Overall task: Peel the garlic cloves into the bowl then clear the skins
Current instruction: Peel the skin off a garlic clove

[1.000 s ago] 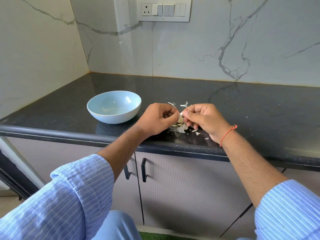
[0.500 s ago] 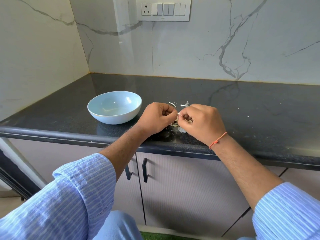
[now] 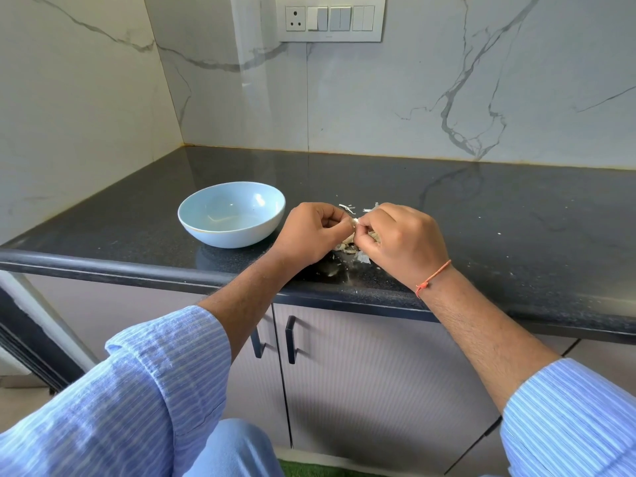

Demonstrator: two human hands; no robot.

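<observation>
- Head view looks down on a dark speckled counter (image 3: 481, 215) set against marble-patterned walls.
- Both hands meet just above the counter's front part, to the right of a pale blue bowl (image 3: 231, 213).
- Left hand (image 3: 311, 234) has its fingers curled in, the fingertips pinching a small white garlic clove (image 3: 354, 221) that shows only as a sliver between the two hands.
- Right hand (image 3: 402, 242) is curled too, its thumb and fingertips closed on the same clove from the other side; how much skin remains on the clove cannot be told.
- Garlic skins (image 3: 349, 247) lie in a loose pile on the counter directly under the hands, with a few more white scraps (image 3: 347, 208) just behind them.
- Bowl stands upright near the left hand, apart from it; no clove can be made out inside it.
- An orange thread (image 3: 434, 277) circles the right wrist, and both forearms come out of rolled blue striped sleeves (image 3: 165, 373).
- A switch plate (image 3: 330, 18) sits on the back wall, and cabinet doors with dark handles (image 3: 290, 339) are below the counter edge.
</observation>
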